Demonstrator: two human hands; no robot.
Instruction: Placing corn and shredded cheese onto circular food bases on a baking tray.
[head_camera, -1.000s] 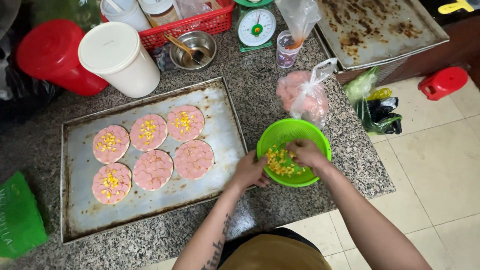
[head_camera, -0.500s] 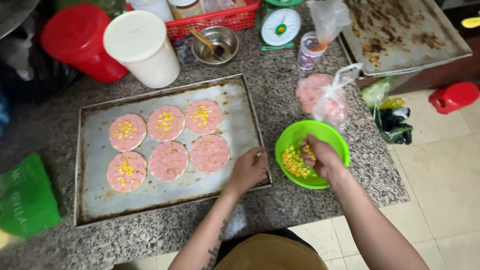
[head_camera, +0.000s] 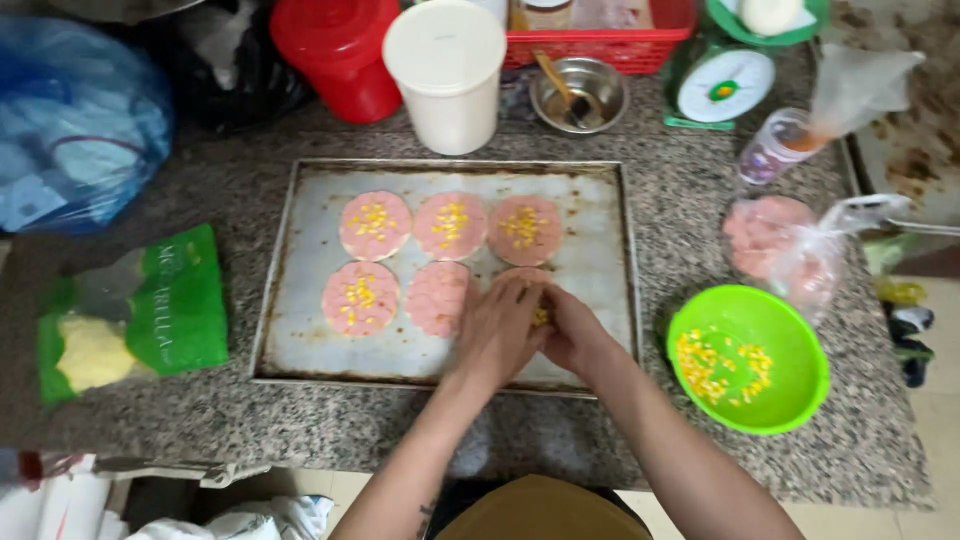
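**Corn placement on the lower-right meat slice**

Head view: The left hand and right hand are held together, touching, over the lower-right meat slice on the baking tray. Corn kernels are glimpsed between the fingers; whether they are pinched cannot be told. Kernels may roll onto bare tray metal if released off-centre, since the slice is largely hidden by the hands. The slice appears round, pink and flat, lying beside an untopped slice. Four other slices carry yellow corn. The green bowl of corn is set on the bench, right of the tray.
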